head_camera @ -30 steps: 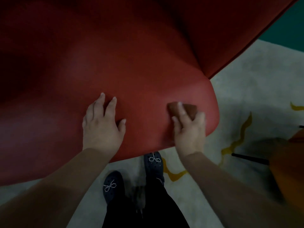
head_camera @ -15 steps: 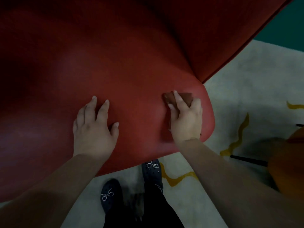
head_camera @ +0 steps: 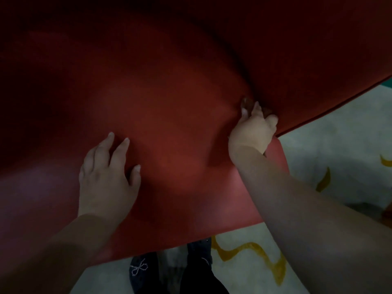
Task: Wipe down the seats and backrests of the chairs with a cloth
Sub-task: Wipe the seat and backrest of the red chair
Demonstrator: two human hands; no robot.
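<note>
While the red chair [head_camera: 161, 115] fills most of the view, its seat spreads across the middle and its backrest rises dark along the top and right. Below the seat's front edge lies a pale rug [head_camera: 331, 145] with yellow wavy lines, running out past the seat's right edge too. Two dark shoes [head_camera: 141, 272] with small bow trims stand on the rug just under the front edge. On the seat near that edge, the left hand [head_camera: 106, 177] rests flat, fingers straight and spread. At the seat's right rear corner, the right hand [head_camera: 252, 129] presses a small brown cloth [head_camera: 247, 102] into the crease where seat meets backrest; its fingers curl over the cloth and hide most of it.
</note>
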